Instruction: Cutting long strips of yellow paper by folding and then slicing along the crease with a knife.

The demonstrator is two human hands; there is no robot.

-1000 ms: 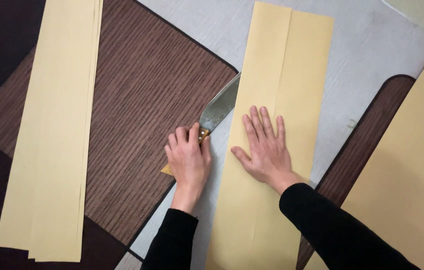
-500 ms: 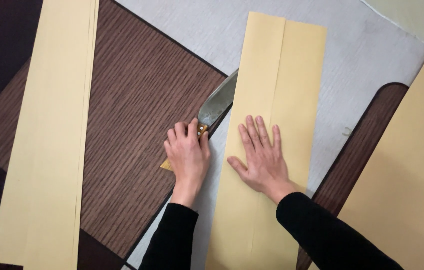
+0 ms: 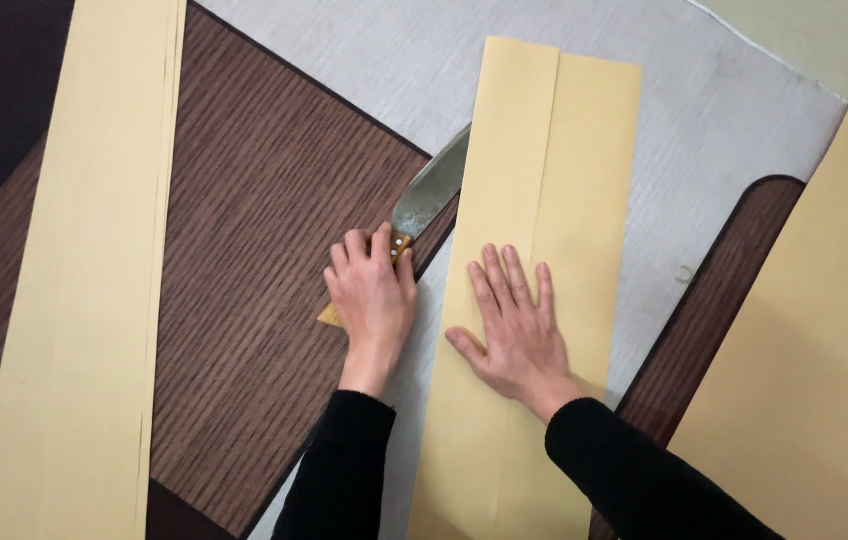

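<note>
On grey mat, folded tan paper strip (image 3: 534,250), right hand (image 3: 519,330) flat.

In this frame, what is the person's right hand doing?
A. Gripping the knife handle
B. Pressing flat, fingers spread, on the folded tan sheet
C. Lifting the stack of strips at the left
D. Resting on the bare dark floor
B: the right hand lies palm down with fingers spread on the folded tan sheet, while the left hand is the one gripping the knife, whose blade runs under the sheet's left edge.
</note>
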